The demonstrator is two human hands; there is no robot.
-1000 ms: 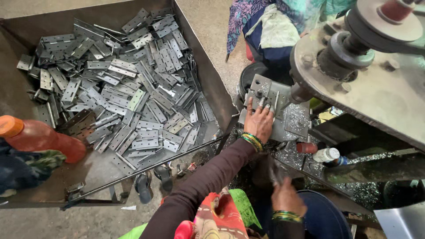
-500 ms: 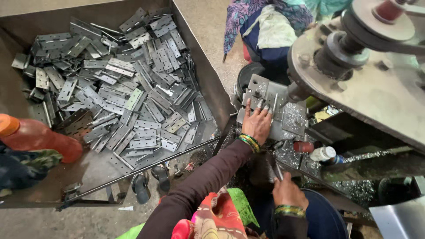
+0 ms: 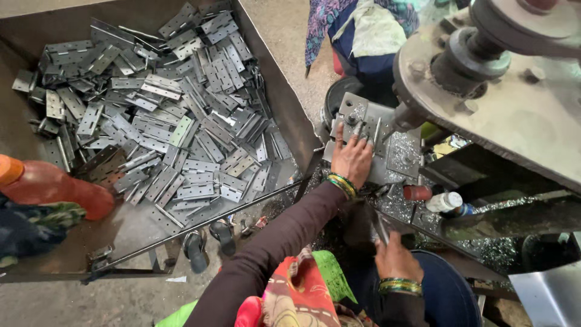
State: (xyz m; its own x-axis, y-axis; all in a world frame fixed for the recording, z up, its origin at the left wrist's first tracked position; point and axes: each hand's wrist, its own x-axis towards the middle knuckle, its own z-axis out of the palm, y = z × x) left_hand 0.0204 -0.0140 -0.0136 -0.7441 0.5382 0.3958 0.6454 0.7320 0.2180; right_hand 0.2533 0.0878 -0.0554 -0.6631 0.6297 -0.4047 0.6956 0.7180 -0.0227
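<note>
My left hand [image 3: 351,158] lies flat on the drill machine's metal work table [image 3: 399,158], fingers spread over a grey hinge plate [image 3: 358,129] and pressing it down below the spindle [image 3: 407,116]. My right hand [image 3: 396,260] is lower, near my lap, gripping another thin metal hinge plate [image 3: 382,226] that sticks up from the fingers. Both wrists wear green and gold bangles. Metal shavings cover the table around the left hand.
A large steel bin [image 3: 284,103] on the left holds several loose hinge plates [image 3: 163,127]. An orange bottle [image 3: 57,189] lies at its left edge. A small white bottle [image 3: 445,201] and a red cap [image 3: 416,192] sit by the machine. Another person [image 3: 363,30] sits beyond it. Sandals [image 3: 209,242] are on the floor.
My right hand has lifted slightly with its metal plate. My left hand stays pressed on the work table, barely shifted.
</note>
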